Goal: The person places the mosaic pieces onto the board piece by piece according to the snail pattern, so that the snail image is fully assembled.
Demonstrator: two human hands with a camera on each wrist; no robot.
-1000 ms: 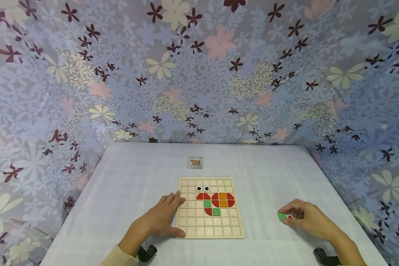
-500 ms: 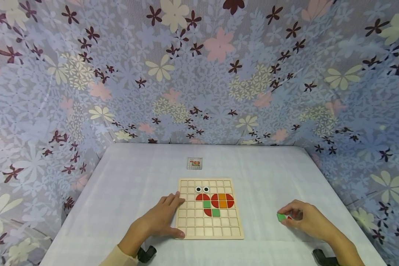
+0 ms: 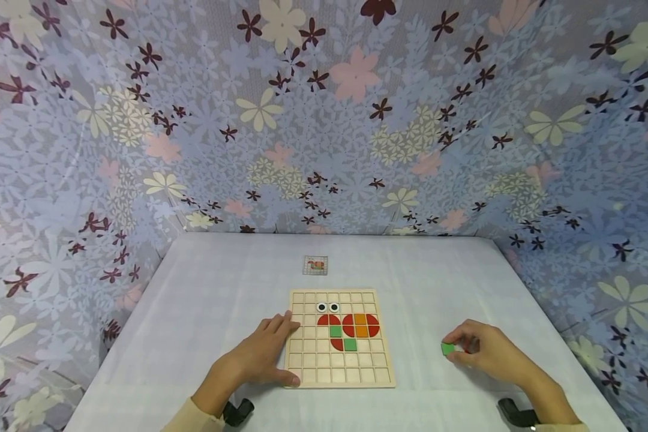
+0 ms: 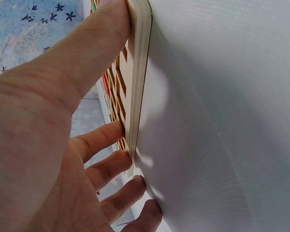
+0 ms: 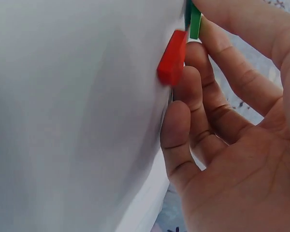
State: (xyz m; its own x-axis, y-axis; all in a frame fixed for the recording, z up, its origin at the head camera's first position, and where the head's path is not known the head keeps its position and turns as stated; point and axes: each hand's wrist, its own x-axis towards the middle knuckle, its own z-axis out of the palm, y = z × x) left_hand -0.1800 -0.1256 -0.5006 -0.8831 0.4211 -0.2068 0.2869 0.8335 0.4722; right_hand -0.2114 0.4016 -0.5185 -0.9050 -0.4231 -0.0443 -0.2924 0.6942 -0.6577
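My left hand (image 3: pixel 254 355) rests along the left edge of a wooden grid board (image 3: pixel 324 361), its thumb at the near corner. In the left wrist view the fingers (image 4: pixel 108 169) are spread loosely against the board's side. On the board lie two eye discs (image 3: pixel 327 307), red quarter-round tiles (image 3: pixel 336 344), orange square tiles (image 3: pixel 360 330) and green square tiles (image 3: pixel 350 344). Off to the right, my right hand (image 3: pixel 488 351) pinches a green square tile (image 3: pixel 447 349) between thumb and forefinger. A red piece (image 5: pixel 171 58) is by its other fingertips; whether they hold it I cannot tell.
A small picture card (image 3: pixel 315 265) with a grid design lies beyond the board. White cloth covers the table (image 3: pixel 237 270). Flowered fabric (image 3: pixel 324 150) hangs behind and at both sides. A black device (image 3: pixel 239 413) sits near the left wrist.
The right hand has shifted slightly left with the green square tile, mostly in the last half second. My left hand and the board stay where they were.
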